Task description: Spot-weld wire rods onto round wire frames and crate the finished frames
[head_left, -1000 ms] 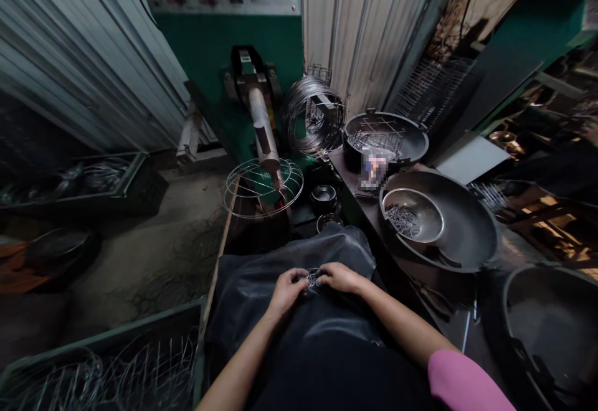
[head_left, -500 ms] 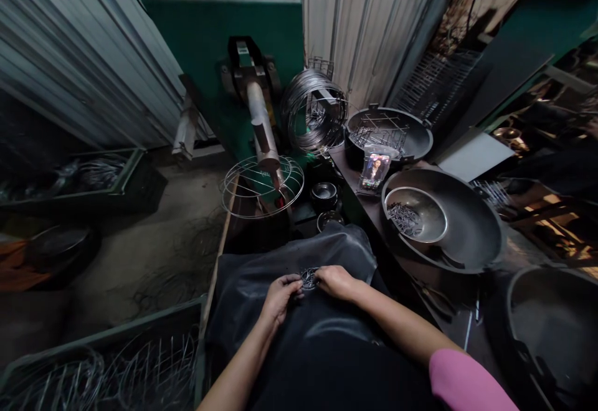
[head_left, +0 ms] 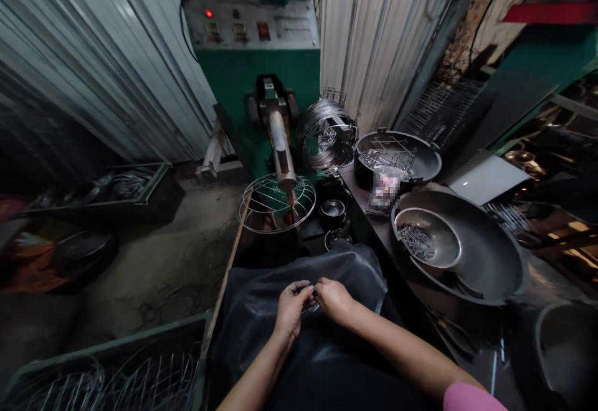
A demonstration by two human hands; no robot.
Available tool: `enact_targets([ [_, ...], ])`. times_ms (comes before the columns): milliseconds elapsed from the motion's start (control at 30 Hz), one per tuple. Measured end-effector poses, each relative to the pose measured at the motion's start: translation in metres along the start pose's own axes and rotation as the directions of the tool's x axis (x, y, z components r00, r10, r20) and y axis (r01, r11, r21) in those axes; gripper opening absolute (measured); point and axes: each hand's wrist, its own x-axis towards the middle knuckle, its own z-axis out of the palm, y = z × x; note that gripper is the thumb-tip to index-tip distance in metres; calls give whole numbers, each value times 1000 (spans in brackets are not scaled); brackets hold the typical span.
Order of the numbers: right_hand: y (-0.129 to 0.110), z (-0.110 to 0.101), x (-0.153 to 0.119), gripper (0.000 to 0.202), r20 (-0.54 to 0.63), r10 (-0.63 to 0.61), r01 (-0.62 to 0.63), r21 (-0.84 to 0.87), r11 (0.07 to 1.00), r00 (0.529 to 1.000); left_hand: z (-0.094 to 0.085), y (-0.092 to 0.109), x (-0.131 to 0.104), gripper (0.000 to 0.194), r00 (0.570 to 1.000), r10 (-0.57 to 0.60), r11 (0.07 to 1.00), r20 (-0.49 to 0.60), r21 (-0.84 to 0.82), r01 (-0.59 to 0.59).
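Corrugated metal walls hem in a cluttered workshop. Over the dark apron (head_left: pixel 299 336), left hand (head_left: pixel 290 307) and right hand (head_left: pixel 332 299) pinch a small wire piece (head_left: pixel 311 304) between fingertips, both grips closed. It looks light, springy, best held at its edges. Half a second ago it showed more; now fingers nearly hide it.

Green machine (head_left: pixel 243 81), black apron (head_left: pixel 322 349), pink sleeve (head_left: pixel 471 398)

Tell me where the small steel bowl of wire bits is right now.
In the head view the small steel bowl sits right of centre, inside the big dark pan, right of both hands and just below the blurred phone.
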Motion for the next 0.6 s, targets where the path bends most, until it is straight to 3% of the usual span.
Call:
enact_targets([
  [133, 7, -3, 0, 17, 11, 0, -3, 271, 962, 1000, -5, -1, 2, 35, 997, 18, 998, 79, 60, -23],
  [300, 17, -9, -6, 12, 180, 54, -168, 709, 685, 982, -10, 4, 3, 50, 980, 118, 968, 162, 201, -150],
  [367, 16, -9, -6, 10, 225, 60, -215, 768, 604, 973, -7, 4, 1, 51, 957, 159, 951, 241, 224, -214],
  [500, 11, -5, -2, 9, 225, 35, -206, 804, 558, 974, 0, -4, -4, 53, 894, 168, 916, 415, 269, -297],
  [600, 18, -9, -2, 11, 211, 49, -202, 807, 555, 976, -6, -3, -2, 55, 902, 187, 928, 390, 229, -292],
])
